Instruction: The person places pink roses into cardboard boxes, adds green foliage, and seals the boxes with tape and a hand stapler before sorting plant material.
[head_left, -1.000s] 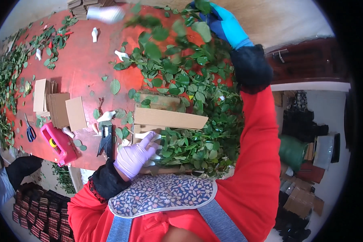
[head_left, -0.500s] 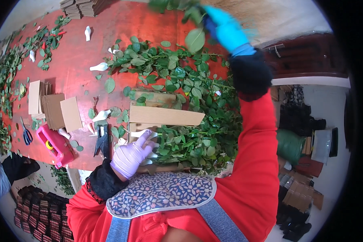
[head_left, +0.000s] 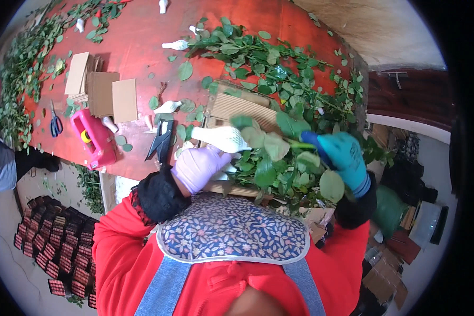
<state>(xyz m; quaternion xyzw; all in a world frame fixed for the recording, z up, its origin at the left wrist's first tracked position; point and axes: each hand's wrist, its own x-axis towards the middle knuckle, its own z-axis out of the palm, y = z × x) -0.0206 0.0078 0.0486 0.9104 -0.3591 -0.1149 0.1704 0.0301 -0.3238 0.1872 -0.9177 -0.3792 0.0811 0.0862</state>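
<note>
My right hand (head_left: 342, 158), in a teal and dark blue glove, is closed round a leafy green stem (head_left: 304, 145) raised above the pile. Its leaves spread toward the middle and blur slightly. At the stem's far end lies a white mesh-sleeved flower head (head_left: 221, 138). My left hand (head_left: 199, 167), in a lilac glove, is closed against the near side of that flower head, its fingertips partly hidden. Beneath both hands lie leafy stems (head_left: 266, 171), with more white-sleeved heads beside my left fingers. Ridged cardboard (head_left: 242, 111) lies just beyond.
Left of my hands are a black stapler-like tool (head_left: 161, 142), a pink tape dispenser (head_left: 94, 139), blue-handled scissors (head_left: 56, 124) and cardboard pieces (head_left: 104, 94). Another bundle of leafy stems (head_left: 268, 55) lies across the red table (head_left: 142, 37). Loose leaves line its left side.
My right hand has come down from the far side to the near right with the leafy stem. My left hand stays by the white-sleeved heads. The view has shifted.
</note>
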